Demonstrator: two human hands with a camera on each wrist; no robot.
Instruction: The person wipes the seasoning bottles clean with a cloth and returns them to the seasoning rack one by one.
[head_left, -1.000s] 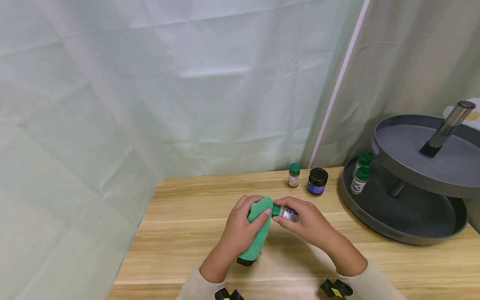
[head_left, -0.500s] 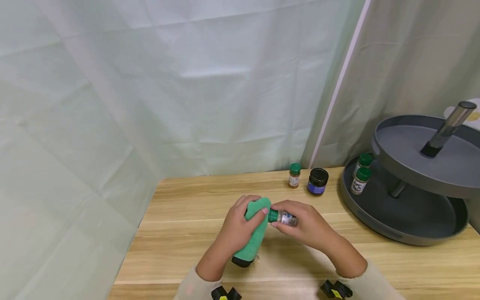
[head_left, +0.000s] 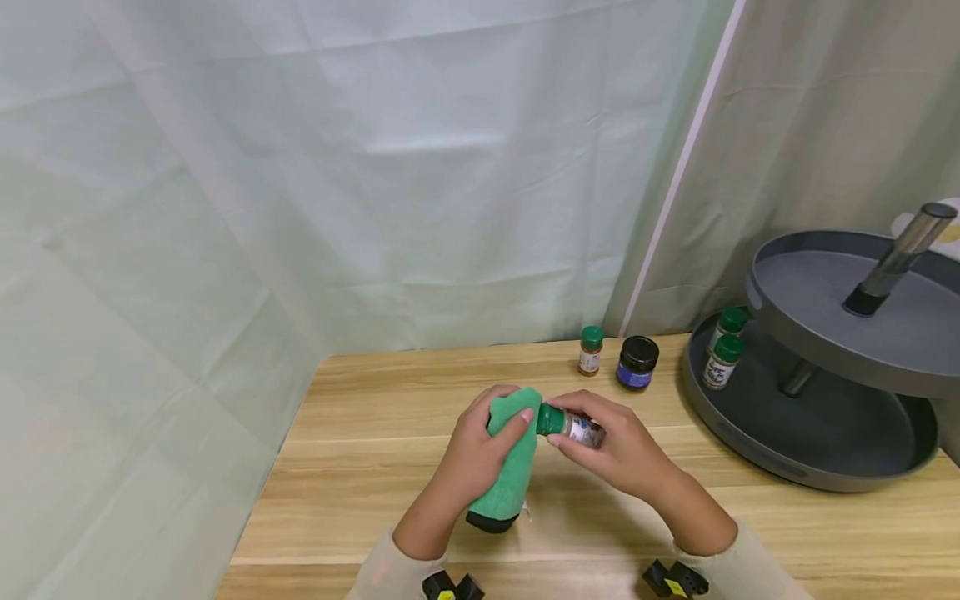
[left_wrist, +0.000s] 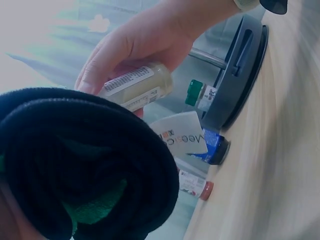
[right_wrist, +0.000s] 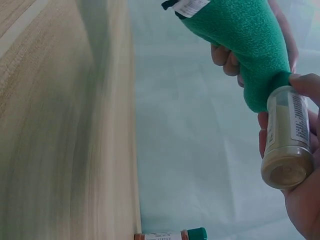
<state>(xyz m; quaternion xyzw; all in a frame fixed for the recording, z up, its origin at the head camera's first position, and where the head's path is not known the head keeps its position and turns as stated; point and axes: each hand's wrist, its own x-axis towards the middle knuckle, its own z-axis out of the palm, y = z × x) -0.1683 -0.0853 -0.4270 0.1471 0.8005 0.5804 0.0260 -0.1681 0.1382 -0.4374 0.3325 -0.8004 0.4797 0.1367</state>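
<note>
My left hand [head_left: 480, 454] grips a rolled green cloth [head_left: 510, 475] with a black edge, its thumb lying across the top. A white tag [left_wrist: 182, 132] hangs from the cloth. My right hand [head_left: 618, 442] holds a small spice jar [head_left: 581, 430] on its side by the body. The jar's green cap [head_left: 551, 419] points left and meets the cloth. Seen from the right wrist, the jar's clear body [right_wrist: 287, 135] shows a pale powder and a barcode label, with the cap partly hidden in the cloth. Both hands are held over the wooden table [head_left: 360, 492].
A green-capped jar [head_left: 591, 350] and a black-lidded jar with a blue label [head_left: 637, 362] stand at the table's back edge. On the right is a grey two-tier turntable [head_left: 817, 479]; two green-capped jars [head_left: 722, 362] stand on its lower tier. A pale curtain [head_left: 465, 183] hangs behind.
The cloth and jar shift slightly left, then back up a little. The jar now tilts down more toward its base, and more of its green cap shows. Both hands keep their grip.
</note>
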